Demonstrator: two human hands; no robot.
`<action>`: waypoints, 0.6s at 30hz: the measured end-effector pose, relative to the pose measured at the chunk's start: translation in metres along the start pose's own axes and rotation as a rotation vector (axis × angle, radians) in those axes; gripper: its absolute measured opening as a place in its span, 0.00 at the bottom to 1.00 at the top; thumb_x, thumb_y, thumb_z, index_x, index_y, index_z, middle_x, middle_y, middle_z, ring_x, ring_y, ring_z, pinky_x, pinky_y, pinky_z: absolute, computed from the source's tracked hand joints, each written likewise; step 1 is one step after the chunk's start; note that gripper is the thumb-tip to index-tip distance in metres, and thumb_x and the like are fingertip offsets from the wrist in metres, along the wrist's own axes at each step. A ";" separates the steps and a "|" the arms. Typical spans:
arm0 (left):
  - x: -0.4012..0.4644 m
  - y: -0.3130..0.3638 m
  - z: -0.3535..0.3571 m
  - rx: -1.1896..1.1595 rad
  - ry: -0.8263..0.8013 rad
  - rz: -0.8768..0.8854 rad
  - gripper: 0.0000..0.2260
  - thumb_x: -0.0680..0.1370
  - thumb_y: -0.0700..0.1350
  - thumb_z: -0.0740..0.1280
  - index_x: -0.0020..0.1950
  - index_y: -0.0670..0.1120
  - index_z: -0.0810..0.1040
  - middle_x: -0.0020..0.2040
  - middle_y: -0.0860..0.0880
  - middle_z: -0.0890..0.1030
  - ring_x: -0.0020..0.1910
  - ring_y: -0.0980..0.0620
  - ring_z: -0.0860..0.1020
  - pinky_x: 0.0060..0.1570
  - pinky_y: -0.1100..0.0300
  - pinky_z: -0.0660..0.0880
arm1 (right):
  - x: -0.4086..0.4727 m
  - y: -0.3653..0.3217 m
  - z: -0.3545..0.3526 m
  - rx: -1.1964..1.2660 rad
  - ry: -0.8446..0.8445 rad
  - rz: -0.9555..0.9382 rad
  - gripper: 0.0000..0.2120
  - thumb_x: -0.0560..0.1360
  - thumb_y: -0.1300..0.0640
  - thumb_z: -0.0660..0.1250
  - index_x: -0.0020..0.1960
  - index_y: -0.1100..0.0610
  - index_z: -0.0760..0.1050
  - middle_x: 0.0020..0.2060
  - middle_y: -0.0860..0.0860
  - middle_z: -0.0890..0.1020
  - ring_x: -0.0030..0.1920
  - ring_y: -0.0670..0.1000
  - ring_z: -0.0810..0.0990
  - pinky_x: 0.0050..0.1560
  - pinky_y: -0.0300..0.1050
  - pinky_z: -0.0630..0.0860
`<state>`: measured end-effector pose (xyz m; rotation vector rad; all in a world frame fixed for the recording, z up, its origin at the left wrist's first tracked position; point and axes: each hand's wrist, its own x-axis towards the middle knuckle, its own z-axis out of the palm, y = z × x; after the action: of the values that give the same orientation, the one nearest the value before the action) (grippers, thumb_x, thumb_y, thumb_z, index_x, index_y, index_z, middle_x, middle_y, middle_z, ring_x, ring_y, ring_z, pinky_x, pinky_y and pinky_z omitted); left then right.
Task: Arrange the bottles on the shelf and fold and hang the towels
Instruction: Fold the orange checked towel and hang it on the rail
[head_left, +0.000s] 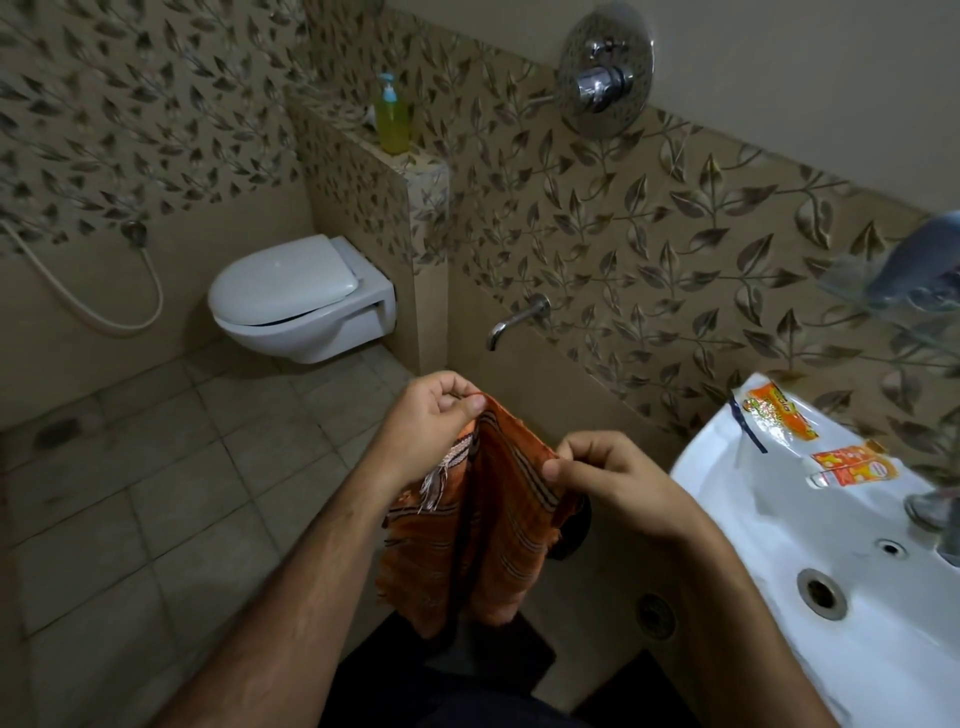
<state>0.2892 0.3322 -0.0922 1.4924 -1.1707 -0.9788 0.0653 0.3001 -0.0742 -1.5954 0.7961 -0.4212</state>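
An orange striped towel (488, 545) with a fringed edge hangs folded between my hands in front of my body. My left hand (431, 423) pinches its upper left corner between thumb and fingers. My right hand (608, 475) pinches the upper right edge, slightly lower and nearer. A yellow-green pump bottle (392, 117) with a blue top stands on the tiled ledge above the toilet. At the right edge a glass shelf (893, 306) carries a blurred grey object.
A white toilet (301, 301) hangs on the wall at left. A white sink (779, 551) sits at right, with orange sachets (779, 415) on its rim. A wall tap (514, 319) and a shower mixer (605, 73) stick out from the leaf-tiled wall.
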 end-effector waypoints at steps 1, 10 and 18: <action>0.000 0.002 0.001 -0.003 0.017 0.009 0.06 0.79 0.41 0.67 0.42 0.47 0.78 0.28 0.54 0.79 0.28 0.59 0.73 0.33 0.67 0.70 | 0.001 0.002 0.002 -0.001 -0.039 0.016 0.28 0.71 0.43 0.71 0.40 0.71 0.72 0.36 0.73 0.75 0.38 0.62 0.76 0.42 0.56 0.72; 0.003 0.003 -0.008 -0.168 0.241 -0.050 0.05 0.78 0.39 0.67 0.43 0.45 0.80 0.36 0.48 0.84 0.34 0.56 0.82 0.35 0.64 0.77 | 0.002 0.010 -0.009 -0.019 0.171 0.040 0.07 0.77 0.60 0.69 0.45 0.65 0.76 0.36 0.59 0.83 0.37 0.58 0.82 0.37 0.44 0.79; -0.001 -0.027 -0.001 -0.070 0.197 -0.156 0.05 0.79 0.40 0.67 0.43 0.47 0.80 0.35 0.52 0.84 0.35 0.59 0.82 0.38 0.65 0.75 | -0.001 -0.004 0.007 0.206 0.452 -0.121 0.06 0.75 0.62 0.71 0.40 0.60 0.82 0.35 0.58 0.84 0.35 0.56 0.83 0.38 0.49 0.80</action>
<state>0.2956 0.3356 -0.1180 1.6024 -0.8817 -0.9425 0.0702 0.3059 -0.0715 -1.3752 0.9605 -0.9439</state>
